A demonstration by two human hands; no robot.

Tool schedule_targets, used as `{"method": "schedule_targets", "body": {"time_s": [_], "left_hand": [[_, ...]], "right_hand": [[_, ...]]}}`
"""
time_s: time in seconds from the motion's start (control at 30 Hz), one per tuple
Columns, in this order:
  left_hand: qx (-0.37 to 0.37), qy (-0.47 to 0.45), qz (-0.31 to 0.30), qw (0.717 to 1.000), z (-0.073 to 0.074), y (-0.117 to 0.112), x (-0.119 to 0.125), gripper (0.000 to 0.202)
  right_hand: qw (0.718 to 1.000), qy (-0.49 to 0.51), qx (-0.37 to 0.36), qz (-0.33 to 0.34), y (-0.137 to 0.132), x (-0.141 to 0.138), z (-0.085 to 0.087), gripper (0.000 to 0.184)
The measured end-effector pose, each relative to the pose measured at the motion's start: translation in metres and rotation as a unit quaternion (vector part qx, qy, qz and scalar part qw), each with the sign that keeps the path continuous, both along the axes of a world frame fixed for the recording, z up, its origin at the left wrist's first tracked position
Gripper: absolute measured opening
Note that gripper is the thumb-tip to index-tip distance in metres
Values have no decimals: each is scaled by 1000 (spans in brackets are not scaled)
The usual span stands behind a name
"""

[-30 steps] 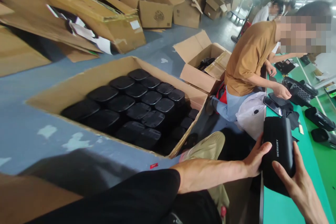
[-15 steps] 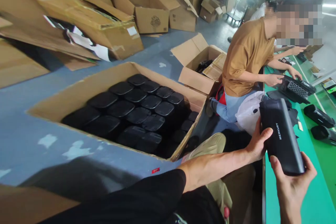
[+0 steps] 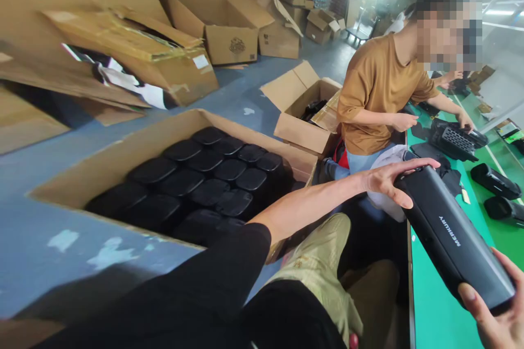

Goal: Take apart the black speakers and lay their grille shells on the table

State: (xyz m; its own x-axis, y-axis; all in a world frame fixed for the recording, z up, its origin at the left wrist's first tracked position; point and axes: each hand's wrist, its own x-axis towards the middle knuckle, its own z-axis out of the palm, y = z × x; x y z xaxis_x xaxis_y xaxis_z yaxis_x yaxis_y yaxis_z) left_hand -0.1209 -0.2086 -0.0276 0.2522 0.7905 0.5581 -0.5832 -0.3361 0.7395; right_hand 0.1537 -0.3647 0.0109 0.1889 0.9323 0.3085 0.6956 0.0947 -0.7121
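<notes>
A long black case [image 3: 452, 237] with the word MERKURY on its side lies tilted across my view, above the green workbench [image 3: 438, 305]. My left hand [image 3: 393, 181] grips its upper end, with the fingers spread over the top. My right hand [image 3: 493, 308] holds the lower end at the bottom right corner, partly out of frame. Just beyond the case, a black grilled device [image 3: 454, 140] sits on the bench under a co-worker's hand [image 3: 464, 120].
A large cardboard carton [image 3: 172, 139] packed with rows of black rounded items lies to my left. A co-worker in a tan T-shirt [image 3: 380, 95] sits beyond the bench's edge beside a white bag [image 3: 387, 188]. Further black pieces [image 3: 495, 181] lie on the bench; flattened and stacked cartons fill the floor behind.
The case has swung from nearly upright to a long tilt toward the lower right. My left hand has moved up and away to its far end, and my view has turned.
</notes>
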Motion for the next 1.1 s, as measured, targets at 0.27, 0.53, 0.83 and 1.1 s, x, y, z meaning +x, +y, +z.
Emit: {"method": "schedule_targets", "body": {"time_s": [0.27, 0.53, 0.83, 1.1], "left_hand": [[-1, 22, 35, 999, -15, -9, 7, 93], [81, 107, 39, 990, -4, -3, -8, 90], [28, 105, 63, 992, -4, -17, 0, 88], [77, 154, 92, 981, -22, -8, 11, 104]], "right_hand": [[998, -16, -14, 59, 12, 15, 7, 99], [996, 18, 71, 40, 13, 7, -10, 103], [998, -1, 54, 45, 26, 23, -9, 92], [997, -10, 62, 38, 19, 28, -13, 106]]}}
